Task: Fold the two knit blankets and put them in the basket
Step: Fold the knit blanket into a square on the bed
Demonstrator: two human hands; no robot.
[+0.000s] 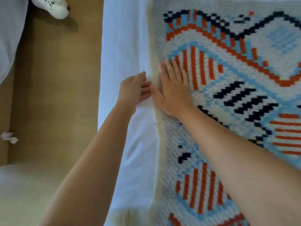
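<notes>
- right hand [173, 90]: flat, palm down, fingers extended and together, forearm bare, reaching in from lower right
- left hand [134, 90]: just beside right hand's thumb, fingers curled, pinching; bare forearm from below

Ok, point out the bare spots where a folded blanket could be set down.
Free: the white sheet strip between the knit blanket edge and the brown floor, above the left hand. The floor is mostly open too, between the white shoe and a paper scrap. Crowded: where both hands meet, right hand pressing the blanket.
</notes>
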